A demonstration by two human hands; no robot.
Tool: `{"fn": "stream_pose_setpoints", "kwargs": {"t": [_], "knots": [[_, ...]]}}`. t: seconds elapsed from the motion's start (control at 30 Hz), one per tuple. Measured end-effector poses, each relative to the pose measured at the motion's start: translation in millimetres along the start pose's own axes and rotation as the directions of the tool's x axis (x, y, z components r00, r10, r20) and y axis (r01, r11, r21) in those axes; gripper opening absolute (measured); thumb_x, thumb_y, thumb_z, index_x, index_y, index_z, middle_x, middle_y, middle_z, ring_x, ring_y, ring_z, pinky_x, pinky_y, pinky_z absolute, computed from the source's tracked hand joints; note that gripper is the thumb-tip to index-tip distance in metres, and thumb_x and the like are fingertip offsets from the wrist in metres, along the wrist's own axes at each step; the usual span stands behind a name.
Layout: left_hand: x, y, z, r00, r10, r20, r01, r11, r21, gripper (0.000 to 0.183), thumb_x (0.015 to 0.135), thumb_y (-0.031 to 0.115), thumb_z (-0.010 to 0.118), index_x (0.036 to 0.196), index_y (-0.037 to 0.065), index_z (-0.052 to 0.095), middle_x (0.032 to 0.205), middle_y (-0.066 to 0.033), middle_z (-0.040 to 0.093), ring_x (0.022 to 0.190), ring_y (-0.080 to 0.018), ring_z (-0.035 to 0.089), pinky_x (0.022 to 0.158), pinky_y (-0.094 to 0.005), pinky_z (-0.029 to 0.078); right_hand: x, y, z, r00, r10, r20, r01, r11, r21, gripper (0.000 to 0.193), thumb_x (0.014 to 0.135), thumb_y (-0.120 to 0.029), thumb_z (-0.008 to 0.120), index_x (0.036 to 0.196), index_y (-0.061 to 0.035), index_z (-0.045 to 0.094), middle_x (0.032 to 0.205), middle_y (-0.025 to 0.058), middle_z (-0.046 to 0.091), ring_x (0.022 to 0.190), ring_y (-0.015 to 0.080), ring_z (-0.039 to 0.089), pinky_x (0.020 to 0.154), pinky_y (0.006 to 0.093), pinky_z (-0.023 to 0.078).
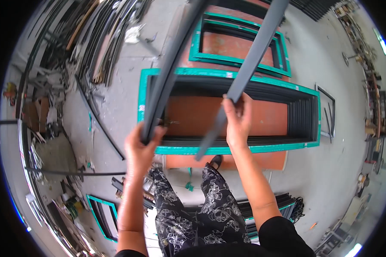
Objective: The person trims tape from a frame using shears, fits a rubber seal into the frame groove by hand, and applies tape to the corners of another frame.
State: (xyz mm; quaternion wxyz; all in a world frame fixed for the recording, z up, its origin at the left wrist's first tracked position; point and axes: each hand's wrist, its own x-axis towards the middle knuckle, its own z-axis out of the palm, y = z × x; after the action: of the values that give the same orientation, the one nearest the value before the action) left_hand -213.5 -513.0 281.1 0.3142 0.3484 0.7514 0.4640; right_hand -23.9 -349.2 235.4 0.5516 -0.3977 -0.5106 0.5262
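Seen from above, the left hand (139, 147) is clamped on one dark grey strip (167, 68) and the right hand (238, 120) on another (253, 51), both rising toward twelve o'clock over stacked teal-edged frames (227, 147); lowering them needs steady alignment.

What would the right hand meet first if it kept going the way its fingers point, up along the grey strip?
Likely nothing solid: the right hand grips the grey strip and points up along it. The teal-edged frames appear to lie lower, on the floor, though depth is unclear.
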Motion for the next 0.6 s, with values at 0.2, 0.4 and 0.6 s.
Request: {"fn": "stream_pose_setpoints", "kwargs": {"t": [0.2, 0.4, 0.6], "knots": [[-18.1, 57.6, 153.5, 0.968, 0.232, 0.094, -0.251, 0.904, 0.346, 0.039, 0.084, 0.012, 0.073, 0.118, -0.002, 0.061, 0.135, -0.0222, 0.056, 0.13, -0.0378, 0.049, 0.108, -0.0427, 0.039, 74.9, -17.2, -77.8, 0.975, 0.167, -0.145, -0.115, 0.942, 0.316, 0.021, 0.092, -0.01, 0.065, 0.098, -0.0028, 0.046, 0.072, 0.0053, 0.057, 0.063, 0.0139, 0.057, 0.059, 0.0281, 0.046], [-32.8, 37.9, 191.7, 0.98, 0.011, 0.201, -0.122, 0.825, 0.552, 0.036, 0.082, 0.026, 0.073, 0.113, 0.01, 0.065, 0.091, -0.013, 0.069, 0.085, -0.0341, 0.064, 0.088, -0.043, 0.046, -3.2, 36.2, -107.0, 0.855, 0.332, -0.397, -0.242, 0.935, 0.261, 0.021, 0.094, -0.012, 0.064, 0.089, -0.0047, 0.046, 0.067, 0.004, 0.056, 0.056, 0.0115, 0.055, 0.057, 0.0267, 0.047], [-20.0, -6.2, 173.1, 0.935, 0.084, 0.346, -0.268, 0.805, 0.529, 0.032, 0.079, 0.023, 0.075, 0.099, 0.001, 0.066, 0.084, -0.0188, 0.065, 0.077, -0.0406, 0.062, 0.068, -0.0453, 0.048, -71.2, 83.9, -148.9, 0.746, 0.61, -0.268, -0.655, 0.745, -0.126, 0.041, 0.099, -0.039, 0.058, 0.083, -0.0023, 0.051, 0.072, 0.008, 0.062, 0.065, 0.0149, 0.061, 0.063, 0.0294, 0.048]]}}
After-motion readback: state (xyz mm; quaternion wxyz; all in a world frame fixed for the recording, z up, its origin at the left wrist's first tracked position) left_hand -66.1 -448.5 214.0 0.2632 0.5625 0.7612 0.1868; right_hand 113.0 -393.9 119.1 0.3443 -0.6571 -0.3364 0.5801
